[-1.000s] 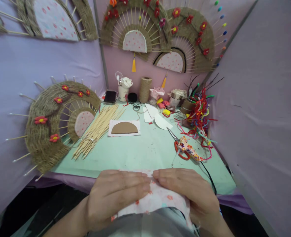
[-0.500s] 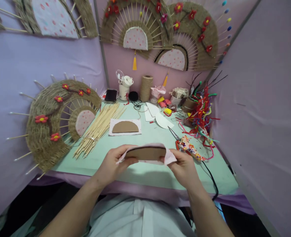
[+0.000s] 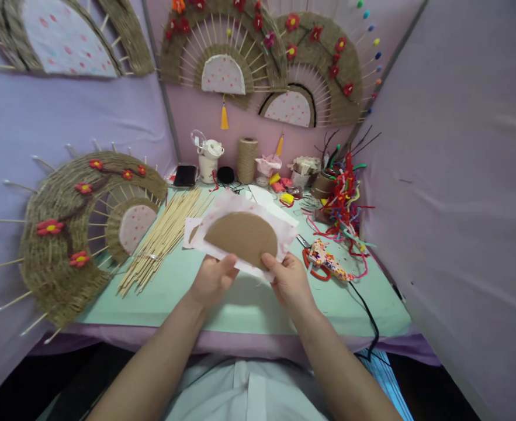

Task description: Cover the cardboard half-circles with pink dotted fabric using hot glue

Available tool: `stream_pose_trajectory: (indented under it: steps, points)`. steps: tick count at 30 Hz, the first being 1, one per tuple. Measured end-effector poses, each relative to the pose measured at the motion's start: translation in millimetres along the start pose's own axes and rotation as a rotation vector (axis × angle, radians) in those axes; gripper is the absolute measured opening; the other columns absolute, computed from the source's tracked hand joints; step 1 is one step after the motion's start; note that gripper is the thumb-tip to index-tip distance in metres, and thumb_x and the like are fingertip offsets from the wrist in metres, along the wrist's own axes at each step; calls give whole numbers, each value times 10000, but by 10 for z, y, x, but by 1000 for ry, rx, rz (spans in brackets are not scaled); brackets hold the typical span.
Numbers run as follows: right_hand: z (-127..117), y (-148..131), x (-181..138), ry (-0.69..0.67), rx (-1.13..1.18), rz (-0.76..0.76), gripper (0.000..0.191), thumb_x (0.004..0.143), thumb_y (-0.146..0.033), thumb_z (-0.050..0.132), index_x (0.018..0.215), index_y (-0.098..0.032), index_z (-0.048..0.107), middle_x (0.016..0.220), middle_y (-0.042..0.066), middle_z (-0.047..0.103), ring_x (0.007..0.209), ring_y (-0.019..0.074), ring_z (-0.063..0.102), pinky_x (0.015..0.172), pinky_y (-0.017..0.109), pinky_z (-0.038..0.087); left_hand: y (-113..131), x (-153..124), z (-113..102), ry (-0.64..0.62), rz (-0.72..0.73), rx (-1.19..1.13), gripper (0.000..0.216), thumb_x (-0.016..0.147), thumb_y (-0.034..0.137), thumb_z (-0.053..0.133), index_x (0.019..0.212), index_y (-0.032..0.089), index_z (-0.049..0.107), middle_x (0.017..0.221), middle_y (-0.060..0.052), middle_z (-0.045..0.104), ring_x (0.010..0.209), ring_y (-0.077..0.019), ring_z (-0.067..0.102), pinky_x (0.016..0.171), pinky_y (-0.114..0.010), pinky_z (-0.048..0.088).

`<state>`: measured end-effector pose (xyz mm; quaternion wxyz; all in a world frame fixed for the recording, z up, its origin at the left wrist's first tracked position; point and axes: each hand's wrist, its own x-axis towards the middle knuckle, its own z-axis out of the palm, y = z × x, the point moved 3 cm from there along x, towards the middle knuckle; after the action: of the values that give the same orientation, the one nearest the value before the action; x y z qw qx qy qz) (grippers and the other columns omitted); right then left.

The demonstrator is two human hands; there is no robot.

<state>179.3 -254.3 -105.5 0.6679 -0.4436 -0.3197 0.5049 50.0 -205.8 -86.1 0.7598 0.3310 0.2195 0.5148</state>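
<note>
Above the table's near half I hold up a brown cardboard half-disc (image 3: pixel 243 235) that lies against a pale pink dotted cloth (image 3: pixel 286 233). My left hand (image 3: pixel 214 279) is closed on the lower left edge, thumb in front. On the lower right edge my right hand (image 3: pixel 289 277) pinches cloth and cardboard together, its thumb on the cardboard. Fingers behind the cloth are hidden. Behind it on the left, a second cloth piece (image 3: pixel 188 238) with a cardboard half-disc shows only in part. White paper shapes (image 3: pixel 262 196) are partly covered too.
A bundle of thin wooden sticks (image 3: pixel 156 245) lies left, beside a large twine fan (image 3: pixel 56 193). To the right are orange-handled scissors (image 3: pixel 317 270), a flower-patterned glue gun (image 3: pixel 331 260) with a black cord, and tangled pipe cleaners (image 3: pixel 347 199). A twine spool (image 3: pixel 247 161) stands behind.
Both hands have tilted the cloth and cardboard up, so the half-disc's flat face now shows. The cloth has spread out from its curled shape. The view has shifted slightly right.
</note>
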Motion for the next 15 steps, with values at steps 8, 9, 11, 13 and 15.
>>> stream_pose_trajectory:
  steps: [8,9,11,13,15]
  points:
    - [-898,-300,72,221,-1109,-317,310,801,-331,567,1058,-163,609,1083,124,660,984,253,600,904,418,422,-122,396,-142,377,57,-162,357,673,8,675,975,196,655,925,-28,706,837,-150,655,890,-336,516]
    - [-1047,-363,73,257,-1265,-339,299,815,-302,546,1068,-154,606,1092,131,650,1013,264,578,913,420,406,-119,418,-183,397,41,-160,340,673,-1,669,956,187,659,902,-26,707,811,-144,656,879,-330,523]
    - [-1288,-449,77,287,-1514,-324,298,820,-269,541,1075,-125,601,1084,154,635,1026,279,551,906,411,393,-132,436,-240,407,-3,-138,323,675,-7,662,944,172,661,891,-33,706,799,-149,658,861,-338,535]
    - [-1442,-474,83,290,-1680,-252,311,808,-252,563,1081,-106,596,1065,167,625,1017,287,540,892,398,388,-152,432,-270,406,-15,-111,315,690,-3,649,956,166,658,905,-46,705,796,-157,661,842,-353,546]
    - [-1525,-453,90,299,-1763,-173,333,802,-244,574,1104,-104,588,1043,166,623,998,288,540,876,388,387,-174,424,-283,415,-26,-94,304,701,-9,631,952,161,658,898,-50,706,781,-159,664,824,-355,554]
